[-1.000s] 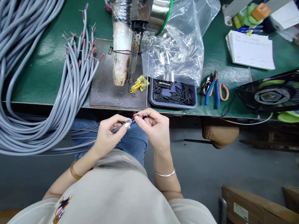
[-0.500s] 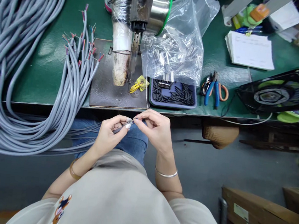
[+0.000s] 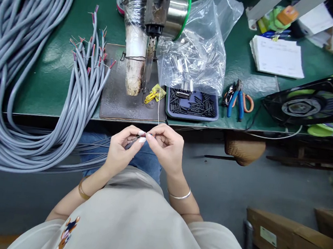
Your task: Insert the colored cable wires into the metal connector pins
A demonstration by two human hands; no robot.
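Note:
My left hand is closed round the end of a thin grey cable just below the bench edge, over my lap. My right hand pinches the small coloured wire tips sticking out of that cable end; the fingertips of both hands meet. What the right fingers hold besides the wires is too small to make out. A big bundle of grey cables with stripped ends lies on the green bench to the left and hangs down past my left hand.
On a metal plate stands a soldering iron stand with a solder spool. A clear bag of small parts sits above a tray of black tubes. Pliers, papers and a fan lie right. Cardboard boxes stand on the floor.
My right hand has slid slightly left and down, closing in on my left hand's fingertips. The coloured wire tips are now more hidden between the fingers.

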